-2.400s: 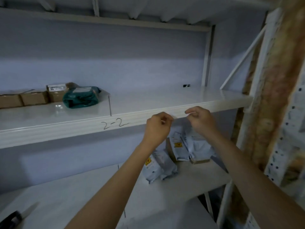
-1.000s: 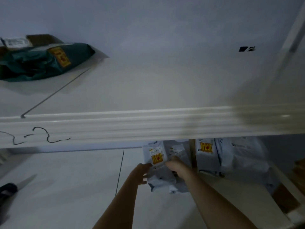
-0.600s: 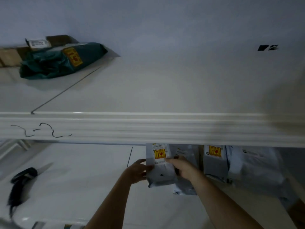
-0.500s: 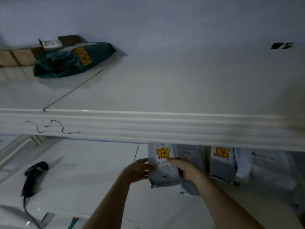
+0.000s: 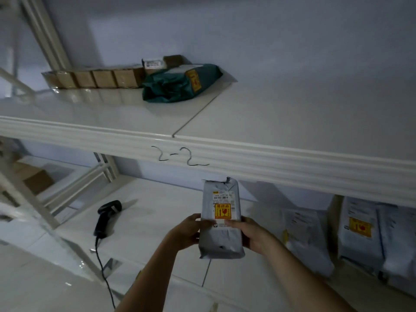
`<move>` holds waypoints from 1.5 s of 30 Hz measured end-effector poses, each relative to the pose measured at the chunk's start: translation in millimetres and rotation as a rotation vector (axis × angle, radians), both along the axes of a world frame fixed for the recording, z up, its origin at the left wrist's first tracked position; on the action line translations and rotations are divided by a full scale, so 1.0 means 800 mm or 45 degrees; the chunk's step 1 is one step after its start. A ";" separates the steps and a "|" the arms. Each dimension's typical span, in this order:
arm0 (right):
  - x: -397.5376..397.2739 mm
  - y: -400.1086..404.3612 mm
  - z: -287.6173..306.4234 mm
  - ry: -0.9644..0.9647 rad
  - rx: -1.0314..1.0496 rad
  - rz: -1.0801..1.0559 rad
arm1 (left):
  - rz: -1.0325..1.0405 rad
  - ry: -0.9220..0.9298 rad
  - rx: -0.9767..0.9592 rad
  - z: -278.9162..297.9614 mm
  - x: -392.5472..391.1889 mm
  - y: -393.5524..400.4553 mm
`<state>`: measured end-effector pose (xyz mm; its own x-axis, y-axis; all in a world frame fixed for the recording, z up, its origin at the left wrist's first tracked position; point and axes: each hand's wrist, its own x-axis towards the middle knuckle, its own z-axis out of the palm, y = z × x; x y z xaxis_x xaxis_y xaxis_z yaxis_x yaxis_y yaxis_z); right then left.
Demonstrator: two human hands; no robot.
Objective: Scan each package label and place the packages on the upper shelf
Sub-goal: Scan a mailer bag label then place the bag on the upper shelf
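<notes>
Presently, both hands hold one grey package (image 5: pixel 221 219) upright below the front lip of the upper shelf (image 5: pixel 292 118), at 6 o'clock in the view. The left hand (image 5: pixel 188 230) grips its left edge and the right hand (image 5: pixel 249 233) its right edge, thumbs across the front and fingers curled behind. Its printed label and yellow sticker (image 5: pixel 222 211) face the camera. A black corded scanner (image 5: pixel 107 218) lies on the lower shelf (image 5: pixel 157 221) at 9 o'clock from the package, apart from both hands. More grey packages (image 5: pixel 360 235) stand at 3 o'clock. On the upper shelf, at 11 o'clock, sit a green bag (image 5: pixel 180 83) and a row of brown boxes (image 5: pixel 94 78).
</notes>
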<state>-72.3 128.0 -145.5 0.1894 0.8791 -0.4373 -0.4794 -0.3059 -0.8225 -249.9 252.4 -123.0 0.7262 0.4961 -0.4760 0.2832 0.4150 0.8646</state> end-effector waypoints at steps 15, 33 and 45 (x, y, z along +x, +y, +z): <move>-0.251 0.177 0.029 -0.270 -0.044 -0.011 | 0.317 0.021 0.123 -0.004 -0.243 0.145; -0.285 0.420 -0.047 -0.399 -0.137 -0.132 | 0.598 0.852 0.364 -0.074 -0.326 0.394; -0.297 0.445 -0.048 -0.379 -0.246 -0.241 | 0.249 0.708 0.110 -0.107 -0.325 0.436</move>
<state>-310.1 483.8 -183.6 0.4832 0.7238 -0.4925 -0.2914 -0.3975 -0.8701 -509.8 601.0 -208.4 0.2706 0.6495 -0.7105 0.6287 0.4397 0.6414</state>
